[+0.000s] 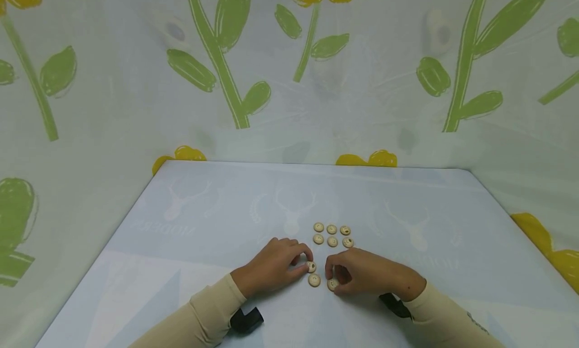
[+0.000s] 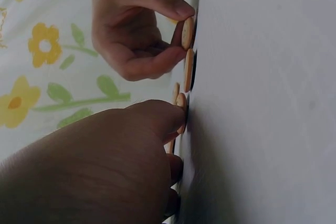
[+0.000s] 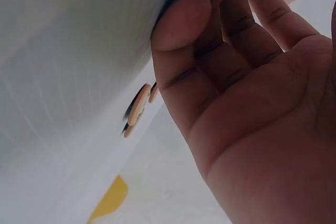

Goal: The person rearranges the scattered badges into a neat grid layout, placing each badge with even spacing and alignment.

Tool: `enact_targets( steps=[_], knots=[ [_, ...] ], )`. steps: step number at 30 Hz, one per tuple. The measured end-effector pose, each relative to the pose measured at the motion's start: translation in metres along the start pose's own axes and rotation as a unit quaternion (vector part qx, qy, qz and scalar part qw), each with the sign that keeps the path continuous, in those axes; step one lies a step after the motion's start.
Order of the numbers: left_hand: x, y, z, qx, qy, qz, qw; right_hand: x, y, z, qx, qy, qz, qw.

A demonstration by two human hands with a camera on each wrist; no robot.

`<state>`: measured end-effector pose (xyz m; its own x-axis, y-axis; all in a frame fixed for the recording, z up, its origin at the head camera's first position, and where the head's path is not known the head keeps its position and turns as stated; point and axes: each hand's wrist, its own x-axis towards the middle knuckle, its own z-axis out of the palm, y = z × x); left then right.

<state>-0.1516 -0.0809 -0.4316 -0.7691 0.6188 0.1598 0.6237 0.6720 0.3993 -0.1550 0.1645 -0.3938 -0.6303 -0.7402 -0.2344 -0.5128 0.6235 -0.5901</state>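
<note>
Small round beige discs with dark face-like marks lie on the table (image 1: 226, 202). My left hand (image 1: 276, 267) pinches one disc (image 1: 311, 267) between thumb and finger, just beyond a loose disc (image 1: 314, 280). To the right, my right hand (image 1: 371, 272) grips another disc (image 1: 332, 284) by its edges, thumb nearer me. In the left wrist view, that disc (image 2: 187, 34) stands edge-on between the right thumb and finger, and the left fingertips lie at their own disc (image 2: 181, 113). The right wrist view is mostly filled by the right palm, which hides the held disc.
Beyond the hands, discs form two rows of three, including a near-row disc (image 1: 332, 242) and a far-row disc (image 1: 331, 229). A white curtain (image 1: 362, 111) with green leaves and yellow flowers surrounds the table. Dark wrist devices (image 1: 246, 321) sit under both forearms.
</note>
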Motion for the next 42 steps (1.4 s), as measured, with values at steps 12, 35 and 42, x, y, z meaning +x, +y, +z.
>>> enact_targets(
  steps=[12, 35, 42],
  knots=[
    [0.0, 0.001, -0.001, -0.005, -0.006, -0.006, 1.0, -0.004, 0.005, -0.007, -0.005, 0.019, 0.0, 1.0],
    [0.0, 0.001, 0.0, -0.004, -0.001, -0.004, 1.0, -0.01, 0.024, -0.022, -0.029, 0.073, 0.036, 0.996],
    [0.0, 0.001, 0.002, 0.0, -0.01, -0.013, 0.9999, -0.012, 0.031, -0.022, -0.022, 0.079, 0.053, 0.995]
  ],
)
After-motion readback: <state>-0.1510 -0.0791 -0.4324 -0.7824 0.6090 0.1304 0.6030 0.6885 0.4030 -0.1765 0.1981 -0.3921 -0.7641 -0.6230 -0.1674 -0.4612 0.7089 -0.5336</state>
